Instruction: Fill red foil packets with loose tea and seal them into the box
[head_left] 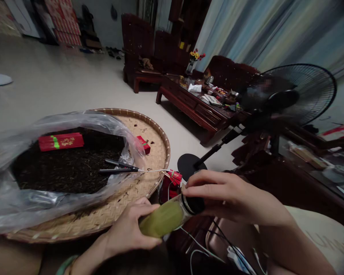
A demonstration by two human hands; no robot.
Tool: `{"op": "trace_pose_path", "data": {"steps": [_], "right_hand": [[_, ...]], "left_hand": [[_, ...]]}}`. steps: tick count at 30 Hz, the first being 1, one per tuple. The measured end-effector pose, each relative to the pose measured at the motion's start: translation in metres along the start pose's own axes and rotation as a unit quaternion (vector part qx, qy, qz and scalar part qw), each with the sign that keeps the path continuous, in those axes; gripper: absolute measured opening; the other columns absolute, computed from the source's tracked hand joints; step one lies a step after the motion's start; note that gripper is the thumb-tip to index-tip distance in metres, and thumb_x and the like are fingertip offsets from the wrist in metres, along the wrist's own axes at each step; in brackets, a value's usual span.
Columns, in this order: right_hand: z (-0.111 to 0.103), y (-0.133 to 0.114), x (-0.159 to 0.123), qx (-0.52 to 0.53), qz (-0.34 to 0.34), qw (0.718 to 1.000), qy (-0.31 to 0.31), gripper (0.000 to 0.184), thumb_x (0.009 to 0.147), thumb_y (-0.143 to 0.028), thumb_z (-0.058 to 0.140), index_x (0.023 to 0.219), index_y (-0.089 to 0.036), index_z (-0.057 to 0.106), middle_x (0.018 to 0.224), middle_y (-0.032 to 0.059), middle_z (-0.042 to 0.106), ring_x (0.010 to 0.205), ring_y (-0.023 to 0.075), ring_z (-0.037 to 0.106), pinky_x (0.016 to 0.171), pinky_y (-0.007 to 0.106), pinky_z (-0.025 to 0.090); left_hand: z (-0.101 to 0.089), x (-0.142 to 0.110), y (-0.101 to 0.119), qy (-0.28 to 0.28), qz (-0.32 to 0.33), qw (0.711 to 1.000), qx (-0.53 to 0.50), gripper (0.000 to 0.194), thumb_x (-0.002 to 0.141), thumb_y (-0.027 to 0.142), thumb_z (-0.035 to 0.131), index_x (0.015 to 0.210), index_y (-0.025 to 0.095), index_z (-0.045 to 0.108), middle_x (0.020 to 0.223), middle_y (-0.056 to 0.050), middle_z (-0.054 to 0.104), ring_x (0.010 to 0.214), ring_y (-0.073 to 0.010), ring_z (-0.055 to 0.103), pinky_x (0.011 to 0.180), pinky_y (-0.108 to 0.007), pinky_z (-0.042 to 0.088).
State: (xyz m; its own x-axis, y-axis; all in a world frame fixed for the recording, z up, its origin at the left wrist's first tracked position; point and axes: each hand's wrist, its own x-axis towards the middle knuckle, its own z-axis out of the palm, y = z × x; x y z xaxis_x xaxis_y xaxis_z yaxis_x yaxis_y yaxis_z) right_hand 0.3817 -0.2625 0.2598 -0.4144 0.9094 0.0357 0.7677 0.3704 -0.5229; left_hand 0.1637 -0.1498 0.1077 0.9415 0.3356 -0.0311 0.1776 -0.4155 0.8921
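capped bottle (164,219), yellow-green contents; held tilted in both hands, near the rim of the woven tray (160,131).
body clasped by the left hand (129,227); black cap (195,205) grasped by the right hand (232,193). walls judged stiff, smooth and possibly breakable; moderate weight expected, mostly in the filled body, where a firm wrapped hold is best taken, with the cap steadied separately.

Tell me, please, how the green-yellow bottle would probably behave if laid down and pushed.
The bottle would likely roll, since its body looks round. It is probably stiff: it keeps its shape within the left hand. It may feel fairly heavy, as green-yellow contents seem to fill most of it.
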Motion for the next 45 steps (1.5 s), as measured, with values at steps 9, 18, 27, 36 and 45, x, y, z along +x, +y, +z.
{"op": "trace_pose_path", "data": {"steps": [9,18,27,36,45], "right_hand": [[0.001,0.005,0.0,-0.054,0.031,0.998,0.0,0.045,0.086,-0.046,0.056,0.119,-0.015,0.056,0.103,0.011,0.062,0.087,0.0143,0.061,0.074,0.021,0.049],[0.01,0.003,0.007,-0.223,0.067,0.972,0.022,0.073,0.087,-0.068,0.016,0.112,-0.013,0.057,0.08,0.0085,0.061,0.065,0.0157,0.055,0.056,0.026,0.039],[0.037,0.031,0.019,-0.303,-0.055,0.941,0.141,0.047,0.098,-0.029,0.014,0.081,-0.016,0.055,0.061,0.0031,0.054,0.052,0.0141,0.045,0.05,0.027,0.032],[0.064,0.062,0.039,-0.216,0.236,0.93,0.18,0.033,0.095,-0.024,0.019,0.084,-0.018,0.049,0.068,0.0026,0.059,0.058,0.0141,0.053,0.059,0.025,0.037],[0.059,0.078,0.043,-0.149,0.33,0.922,0.137,0.035,0.098,-0.034,0.026,0.086,-0.018,0.054,0.073,0.0028,0.061,0.066,0.0149,0.055,0.062,0.025,0.035]], "left_hand": [[0.001,-0.003,0.001,0.085,0.09,0.99,0.063,0.033,0.064,0.021,0.07,0.097,0.02,0.068,0.078,-0.002,0.063,0.074,-0.0182,0.056,0.063,-0.029,0.047],[0.006,-0.004,-0.004,0.101,0.078,0.99,0.065,0.039,0.062,0.021,0.072,0.1,0.02,0.068,0.081,-0.003,0.065,0.075,-0.0193,0.058,0.065,-0.032,0.05],[-0.002,-0.006,0.0,0.101,0.083,0.986,0.105,0.034,0.065,0.024,0.074,0.098,0.019,0.067,0.078,-0.001,0.062,0.072,-0.0177,0.058,0.062,-0.028,0.048],[-0.003,0.01,-0.019,0.315,0.179,0.852,0.378,0.034,0.081,0.023,0.061,0.111,0.008,0.057,0.081,-0.009,0.065,0.075,-0.0241,0.054,0.07,-0.037,0.042],[0.003,0.032,-0.026,0.31,0.171,0.856,0.377,0.025,0.079,0.029,0.062,0.097,0.012,0.062,0.069,-0.006,0.062,0.066,-0.0232,0.055,0.064,-0.035,0.042]]}}
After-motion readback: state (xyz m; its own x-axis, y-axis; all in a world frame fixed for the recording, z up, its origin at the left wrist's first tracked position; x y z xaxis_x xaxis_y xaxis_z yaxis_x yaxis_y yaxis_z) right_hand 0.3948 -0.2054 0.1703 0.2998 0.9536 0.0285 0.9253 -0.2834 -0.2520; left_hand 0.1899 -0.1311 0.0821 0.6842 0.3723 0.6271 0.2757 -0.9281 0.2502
